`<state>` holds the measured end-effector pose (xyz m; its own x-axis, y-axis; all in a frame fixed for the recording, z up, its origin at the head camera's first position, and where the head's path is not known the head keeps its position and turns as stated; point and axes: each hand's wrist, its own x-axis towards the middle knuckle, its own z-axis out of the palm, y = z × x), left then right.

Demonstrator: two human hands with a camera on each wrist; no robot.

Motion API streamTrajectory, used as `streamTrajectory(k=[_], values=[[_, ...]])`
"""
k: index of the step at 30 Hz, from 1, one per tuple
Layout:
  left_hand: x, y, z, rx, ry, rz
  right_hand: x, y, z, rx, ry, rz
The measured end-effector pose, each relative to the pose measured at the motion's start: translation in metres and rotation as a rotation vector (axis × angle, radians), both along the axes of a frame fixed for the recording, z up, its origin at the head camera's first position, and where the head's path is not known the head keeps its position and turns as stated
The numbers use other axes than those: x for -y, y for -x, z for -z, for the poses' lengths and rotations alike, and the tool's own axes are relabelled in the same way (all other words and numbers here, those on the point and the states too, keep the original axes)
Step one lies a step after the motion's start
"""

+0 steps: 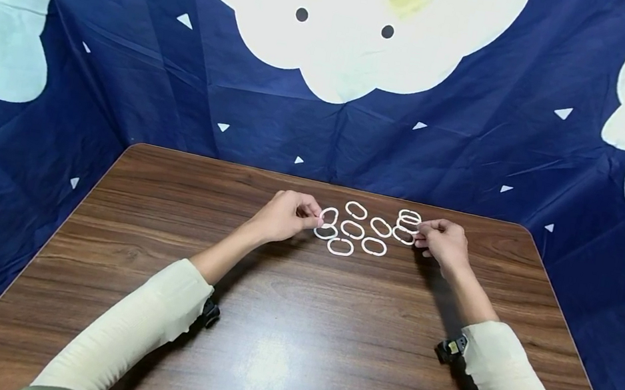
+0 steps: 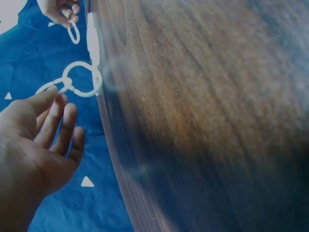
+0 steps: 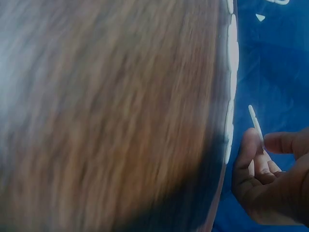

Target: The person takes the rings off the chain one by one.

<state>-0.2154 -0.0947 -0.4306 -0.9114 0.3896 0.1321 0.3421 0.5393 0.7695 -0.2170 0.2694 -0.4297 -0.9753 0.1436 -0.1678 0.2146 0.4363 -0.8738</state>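
Note:
My left hand [image 1: 285,218] pinches a white oval plastic link [image 2: 60,80] between thumb and index finger. A second white link [image 2: 79,63] is hooked through it and hangs toward the tabletop. The other fingers of this hand are loosely bent. My right hand [image 1: 443,245] pinches a single white link [image 3: 256,122] between thumb and fingertips, beside a small overlapping group of links [image 1: 410,212] at the right. Each link is a thin oval with a small gap in its side. In the head view I cannot tell exactly which overlapping link the right hand holds.
Several loose white links [image 1: 351,236] lie between the hands on the brown wooden table [image 1: 298,294], near its far edge. A dark blue cloth [image 1: 191,116] with clouds and white triangles hangs behind and beside the table. A small black device [image 1: 450,349] sits under each sleeve cuff.

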Motion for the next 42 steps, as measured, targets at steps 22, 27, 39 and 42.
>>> streamTrajectory(k=[22, 27, 39, 42], values=[[-0.001, 0.001, 0.002, -0.002, -0.009, -0.012, -0.05, 0.001, 0.012, 0.102, -0.016, 0.072], [-0.002, 0.0, 0.001, -0.002, -0.018, -0.013, -0.053, 0.002, 0.013, 0.093, -0.054, 0.077], [-0.002, 0.001, 0.003, -0.01, -0.026, -0.019, -0.053, -0.001, 0.008, 0.057, -0.239, 0.002], [-0.002, 0.002, 0.003, -0.012, -0.03, -0.018, -0.053, -0.001, 0.007, 0.063, -0.246, 0.001]])
